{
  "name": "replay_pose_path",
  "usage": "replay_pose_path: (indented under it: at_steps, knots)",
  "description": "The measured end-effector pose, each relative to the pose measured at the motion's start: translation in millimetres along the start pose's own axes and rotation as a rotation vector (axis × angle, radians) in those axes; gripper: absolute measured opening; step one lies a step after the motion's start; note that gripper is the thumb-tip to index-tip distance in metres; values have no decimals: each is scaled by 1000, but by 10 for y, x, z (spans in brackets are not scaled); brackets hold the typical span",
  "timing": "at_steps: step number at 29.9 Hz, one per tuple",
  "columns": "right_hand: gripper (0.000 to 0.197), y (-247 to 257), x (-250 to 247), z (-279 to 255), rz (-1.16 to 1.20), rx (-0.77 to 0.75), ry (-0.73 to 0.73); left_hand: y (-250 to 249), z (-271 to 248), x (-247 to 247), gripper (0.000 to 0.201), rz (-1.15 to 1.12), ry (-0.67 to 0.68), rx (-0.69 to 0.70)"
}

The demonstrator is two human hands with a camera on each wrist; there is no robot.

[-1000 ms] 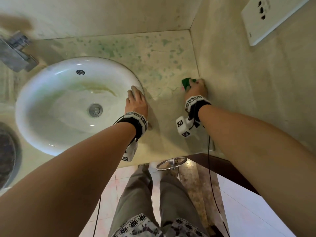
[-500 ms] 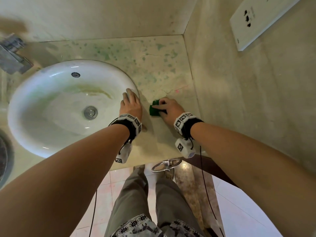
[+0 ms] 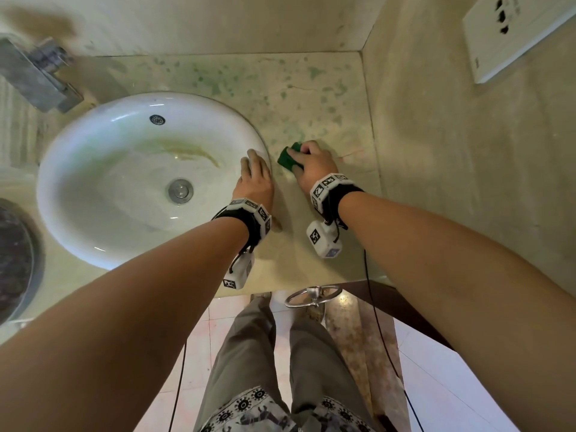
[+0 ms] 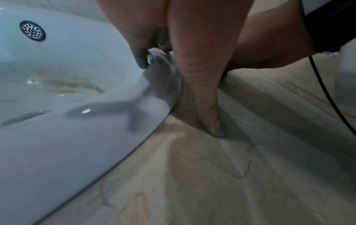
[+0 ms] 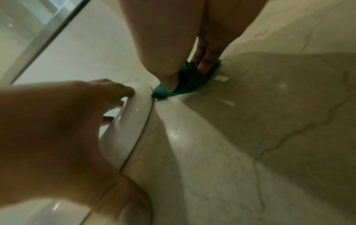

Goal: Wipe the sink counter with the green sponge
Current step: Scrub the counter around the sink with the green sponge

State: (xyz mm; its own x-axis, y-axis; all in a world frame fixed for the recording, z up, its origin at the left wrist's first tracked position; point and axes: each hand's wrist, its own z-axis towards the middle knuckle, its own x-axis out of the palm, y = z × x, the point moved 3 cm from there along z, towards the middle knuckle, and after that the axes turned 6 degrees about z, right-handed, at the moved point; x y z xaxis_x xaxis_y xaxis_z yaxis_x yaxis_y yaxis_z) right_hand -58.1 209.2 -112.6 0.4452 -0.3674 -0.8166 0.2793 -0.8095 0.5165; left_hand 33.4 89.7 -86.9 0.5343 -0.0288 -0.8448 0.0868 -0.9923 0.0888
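The green sponge [image 3: 288, 159] lies on the beige stone counter [image 3: 296, 98], just right of the white sink [image 3: 93, 126]. My right hand [image 3: 304, 160] grips the sponge from above and presses it down; in the right wrist view its fingers [image 5: 204, 60] dig into the crumpled sponge [image 5: 185, 82], whose corner touches the sink rim [image 5: 134, 121]. My left hand [image 3: 254, 173] rests flat on the sink's right rim. In the left wrist view its fingers [image 4: 140, 45] drape over the rim [image 4: 158, 85] and the thumb [image 4: 204, 99] touches the counter [image 4: 212, 175].
Green blotches cover the counter behind the sponge. A wall [image 3: 452, 151] with a white socket plate [image 3: 517, 35] bounds the counter on the right. A metal tap [image 3: 37, 76] stands at the back left, and a dark round object [image 3: 12, 260] sits left of the sink.
My right hand has swept the sponge from the right wall leftward across the counter to the sink's rim. The left hand has stayed on the rim.
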Motion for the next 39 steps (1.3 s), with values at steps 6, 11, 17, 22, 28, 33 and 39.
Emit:
replay_pose_path:
  at_steps: [6, 11, 17, 22, 28, 33, 39]
  knots:
    - [33, 163, 64, -168, 23, -146, 101, 20, -2, 7, 162, -47, 26, -6]
    - [39, 83, 59, -480, -70, -243, 257, 4, -3, -5, 159, -36, 31, -14]
    - [34, -55, 53, -666, -57, -306, 329, 4, -11, 12, 143, -48, -46, -23]
    - [30, -28, -24, -368, 17, -227, 174, 9, 13, 2, 118, -181, -118, -47]
    - [33, 61, -58, 39, 40, -71, 100, 35, 2, 8, 157, 18, -2, 9]
    - [38, 82, -68, 65, -15, -27, 93, 91, 33, -57, 143, 44, -42, 42]
    - [39, 167, -70, -61, -265, -53, 87, 346, 185, -276, 103, -53, -130, 110]
